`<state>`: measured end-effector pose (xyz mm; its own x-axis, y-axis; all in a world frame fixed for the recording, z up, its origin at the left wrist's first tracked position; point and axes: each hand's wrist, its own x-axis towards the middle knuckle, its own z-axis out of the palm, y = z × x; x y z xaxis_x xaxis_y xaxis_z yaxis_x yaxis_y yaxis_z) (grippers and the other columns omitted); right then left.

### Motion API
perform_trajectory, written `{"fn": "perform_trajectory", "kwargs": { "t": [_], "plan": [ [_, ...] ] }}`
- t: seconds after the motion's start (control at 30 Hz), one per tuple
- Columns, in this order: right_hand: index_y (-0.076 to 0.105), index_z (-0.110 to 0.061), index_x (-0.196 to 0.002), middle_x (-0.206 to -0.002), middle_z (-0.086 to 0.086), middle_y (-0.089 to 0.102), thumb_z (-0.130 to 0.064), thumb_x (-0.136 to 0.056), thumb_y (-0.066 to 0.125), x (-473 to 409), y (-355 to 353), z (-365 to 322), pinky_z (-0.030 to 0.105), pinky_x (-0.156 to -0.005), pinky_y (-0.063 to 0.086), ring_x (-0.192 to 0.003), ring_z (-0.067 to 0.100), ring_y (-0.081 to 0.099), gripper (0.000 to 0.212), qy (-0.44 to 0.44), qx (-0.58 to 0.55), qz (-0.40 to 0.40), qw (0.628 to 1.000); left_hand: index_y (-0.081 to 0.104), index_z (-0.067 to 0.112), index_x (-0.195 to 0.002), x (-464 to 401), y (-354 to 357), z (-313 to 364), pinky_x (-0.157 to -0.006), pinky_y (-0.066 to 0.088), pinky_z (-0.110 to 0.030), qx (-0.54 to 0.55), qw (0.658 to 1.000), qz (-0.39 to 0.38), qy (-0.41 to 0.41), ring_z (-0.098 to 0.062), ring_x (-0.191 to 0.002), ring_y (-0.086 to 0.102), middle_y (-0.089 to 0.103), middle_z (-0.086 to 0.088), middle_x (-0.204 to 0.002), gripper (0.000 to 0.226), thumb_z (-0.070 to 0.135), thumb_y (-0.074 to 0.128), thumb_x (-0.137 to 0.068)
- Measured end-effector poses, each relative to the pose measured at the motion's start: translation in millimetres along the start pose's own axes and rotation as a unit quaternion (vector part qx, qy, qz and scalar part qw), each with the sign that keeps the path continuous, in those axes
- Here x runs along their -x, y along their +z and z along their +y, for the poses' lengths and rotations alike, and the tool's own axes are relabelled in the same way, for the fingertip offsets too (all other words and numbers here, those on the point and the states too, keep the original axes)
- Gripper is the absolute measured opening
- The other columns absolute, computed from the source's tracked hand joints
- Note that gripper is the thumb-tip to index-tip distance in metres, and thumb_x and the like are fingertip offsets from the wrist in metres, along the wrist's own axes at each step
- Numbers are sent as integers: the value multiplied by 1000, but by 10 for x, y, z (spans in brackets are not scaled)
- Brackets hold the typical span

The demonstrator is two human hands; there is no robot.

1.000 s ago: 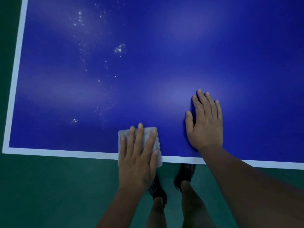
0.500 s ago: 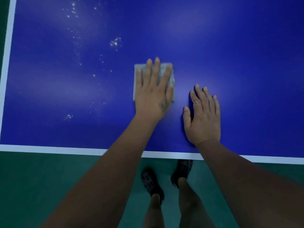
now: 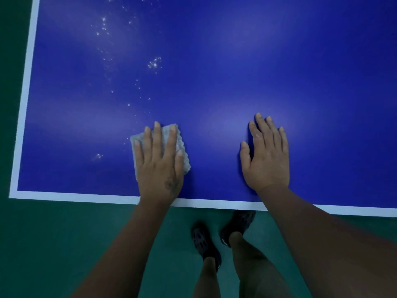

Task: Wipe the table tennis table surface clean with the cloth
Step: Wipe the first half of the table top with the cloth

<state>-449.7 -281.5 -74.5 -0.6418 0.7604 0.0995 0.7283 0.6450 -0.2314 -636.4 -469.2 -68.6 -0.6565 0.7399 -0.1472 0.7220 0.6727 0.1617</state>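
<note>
Cloth under flat L hand.

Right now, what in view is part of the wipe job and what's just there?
Job:
- cloth, flat under the left hand
- table, blue top
- droplets, scattered up and left of the cloth, not yet wiped
- right hand, flat on the table, apart from the cloth

Just there:
- shoes
- green floor

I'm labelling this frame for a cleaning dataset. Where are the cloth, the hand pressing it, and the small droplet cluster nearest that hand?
cloth [image 3: 181, 145]: head view, exposed right edge.
left hand [image 3: 160, 166]: head view, back of hand.
droplet cluster [image 3: 99, 156]: head view, centre of specks.
</note>
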Motion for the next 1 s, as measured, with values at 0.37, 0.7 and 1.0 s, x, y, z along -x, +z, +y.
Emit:
{"fn": "perform_trajectory", "kwargs": {
  "t": [0.37, 0.7, 1.0],
  "plan": [
    [45, -7, -160, -174, 8, 31, -35, -110, 41, -17, -13, 18, 55, -131, 19, -163, 27, 23, 57, 2, -2, -11, 1000, 16, 24, -171, 97, 72, 562, -130, 13, -59, -31, 998, -9, 55, -31, -165, 5, 12, -10, -177, 60, 41, 26, -113],
    [44, -6, -160, -174, 7, 30, -36, -111, 37, -14, -69, 17, 54, -132, 19, -163, 26, 21, 58, 6, -21, -28, 999, 0, 32, -171, -117, 41, 728, -132, 7, -58, -26, 999, -21, 5, -29, -165, -8, -1, -4, -179, 62, 46, 21, -115],
    [51, -6, -155, -168, 6, 42, -29, -110, 44, -264, -72, -128, 51, -132, 19, -158, 23, 35, 51, -1, -54, -3, 999, 6, 30, -171, -217, -37, 616, -131, 13, -56, -27, 988, -48, 145, -28, -165, -6, -1, -4, -179, 61, 47, 24, -115]
  ]
}}
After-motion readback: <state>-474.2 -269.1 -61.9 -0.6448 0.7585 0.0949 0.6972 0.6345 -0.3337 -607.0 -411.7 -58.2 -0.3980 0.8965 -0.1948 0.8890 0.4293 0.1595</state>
